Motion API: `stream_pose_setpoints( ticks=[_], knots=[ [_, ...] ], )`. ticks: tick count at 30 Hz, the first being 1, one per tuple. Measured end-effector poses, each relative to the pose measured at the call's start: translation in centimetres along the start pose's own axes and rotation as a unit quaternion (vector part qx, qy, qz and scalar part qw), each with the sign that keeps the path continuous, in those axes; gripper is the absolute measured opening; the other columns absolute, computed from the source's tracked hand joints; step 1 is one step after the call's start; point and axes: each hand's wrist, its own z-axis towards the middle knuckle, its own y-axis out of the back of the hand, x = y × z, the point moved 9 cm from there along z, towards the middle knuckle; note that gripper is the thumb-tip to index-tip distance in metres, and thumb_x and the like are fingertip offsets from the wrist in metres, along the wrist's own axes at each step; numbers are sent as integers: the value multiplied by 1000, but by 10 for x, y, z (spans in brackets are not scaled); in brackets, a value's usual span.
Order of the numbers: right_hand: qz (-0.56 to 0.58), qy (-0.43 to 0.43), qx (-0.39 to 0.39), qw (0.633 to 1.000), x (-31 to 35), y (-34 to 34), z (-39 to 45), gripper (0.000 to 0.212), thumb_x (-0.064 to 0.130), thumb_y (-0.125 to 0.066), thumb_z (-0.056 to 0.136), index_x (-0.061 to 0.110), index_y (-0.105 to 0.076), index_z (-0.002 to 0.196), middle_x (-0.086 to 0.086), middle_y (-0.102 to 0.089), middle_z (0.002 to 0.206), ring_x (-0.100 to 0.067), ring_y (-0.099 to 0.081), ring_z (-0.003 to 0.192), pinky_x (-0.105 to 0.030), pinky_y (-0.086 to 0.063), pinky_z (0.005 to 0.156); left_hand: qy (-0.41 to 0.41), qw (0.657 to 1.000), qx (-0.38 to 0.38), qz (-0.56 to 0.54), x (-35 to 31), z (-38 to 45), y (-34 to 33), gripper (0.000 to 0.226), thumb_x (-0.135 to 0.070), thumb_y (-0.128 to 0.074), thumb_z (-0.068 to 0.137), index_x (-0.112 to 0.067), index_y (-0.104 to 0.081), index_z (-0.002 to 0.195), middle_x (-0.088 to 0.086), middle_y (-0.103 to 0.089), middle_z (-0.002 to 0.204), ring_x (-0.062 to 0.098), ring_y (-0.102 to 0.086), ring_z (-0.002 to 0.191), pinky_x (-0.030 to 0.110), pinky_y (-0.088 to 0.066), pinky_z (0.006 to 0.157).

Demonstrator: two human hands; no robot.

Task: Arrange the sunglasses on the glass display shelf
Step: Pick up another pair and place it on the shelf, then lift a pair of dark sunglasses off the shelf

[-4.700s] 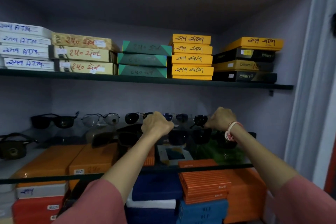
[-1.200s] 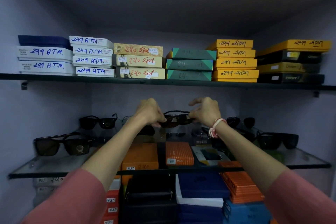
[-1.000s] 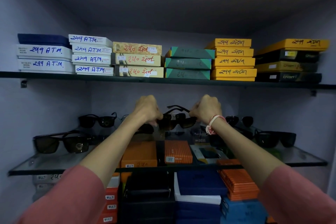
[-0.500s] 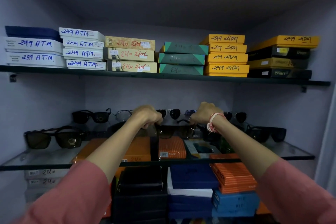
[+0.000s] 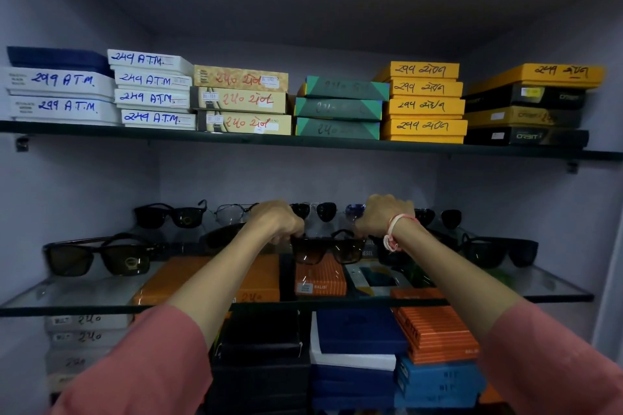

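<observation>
A dark-framed pair of sunglasses with brown lenses sits low over the middle of the glass display shelf, lenses facing me. My left hand grips its left end and my right hand, with a thread band at the wrist, grips its right end. Other sunglasses stand on the shelf: a large brown-lensed pair at front left, a black pair behind it, a black pair at right, and several small pairs along the back wall, partly hidden by my hands.
An upper shelf holds stacks of labelled white, beige, green, yellow and black boxes. Under the glass lie orange, blue, black and white boxes. Grey walls close in both sides; a door frame edge is at far right.
Both hands have lowered the held sunglasses from chest-high in the air down to the glass at the shelf's middle. The view has shifted slightly.
</observation>
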Motion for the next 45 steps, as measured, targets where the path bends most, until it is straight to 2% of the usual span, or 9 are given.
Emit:
stream_pose_setpoints(
  ticks=[9,13,23,26,31,35,38,42,45],
  knots=[
    [-93,18,16,995,20,8,-6,36,51,-65,77,19,-57,91,-1,-56,86,-26,-56,88,-43,-32,100,-12,996,-39,85,-4,-8,30,39,-49,-66,81,-13,-58,69,-1,-53,60,13,-44,46,22,-36,46],
    [-69,67,-38,995,57,20,-6,51,57,-62,78,15,-59,107,-7,-64,104,-29,-61,107,-42,-34,100,-5,982,-109,154,18,-14,83,48,-53,-65,82,-6,-69,93,7,-65,88,22,-61,81,29,-48,71],
    [115,185,131,967,168,-23,-10,42,20,-46,98,12,-48,139,-13,-53,141,-36,-45,132,-40,-35,108,34,971,-14,235,101,10,79,67,-38,-79,75,-4,-58,128,11,-63,129,28,-60,116,37,-51,97],
    [100,180,184,961,171,-30,-16,27,13,-44,99,3,-57,120,-15,-59,124,-29,-55,103,-37,-37,99,19,977,13,212,105,13,77,65,-34,-78,76,-5,-56,130,10,-61,131,26,-57,119,34,-49,99],
    [94,211,155,960,174,-29,-5,47,4,-49,95,2,-44,141,-18,-47,146,-35,-43,136,-34,-38,103,-39,988,19,146,101,12,80,33,-25,-78,78,-12,-68,107,5,-66,114,21,-59,107,28,-44,83],
    [162,222,183,944,177,-38,15,29,20,-55,91,15,-71,115,-2,-62,133,-19,-57,114,-25,-42,90,-104,989,-45,93,98,7,96,15,-15,-78,77,-15,-64,82,0,-63,89,18,-64,74,24,-54,59],
    [228,197,208,931,172,-39,16,25,19,-57,92,11,-72,109,-5,-65,124,-17,-63,100,-22,-54,73,-119,988,-81,49,102,-2,103,21,-4,-79,75,-15,-61,71,2,-62,83,26,-69,80,35,-62,69],
    [285,175,205,920,171,-37,15,26,21,-68,84,6,-72,105,-13,-72,109,-27,-71,100,-34,-60,84,-129,979,-152,37,112,-13,111,29,-4,-79,75,-21,-56,65,-4,-58,74,16,-60,77,21,-47,58],
    [280,176,145,932,169,-26,15,27,24,-75,77,7,-73,98,-2,-72,86,-12,-69,75,-18,-56,61,-142,974,-176,22,113,-22,112,25,-8,-78,76,-20,-58,68,-6,-56,71,14,-56,75,18,-36,55]
  ],
)
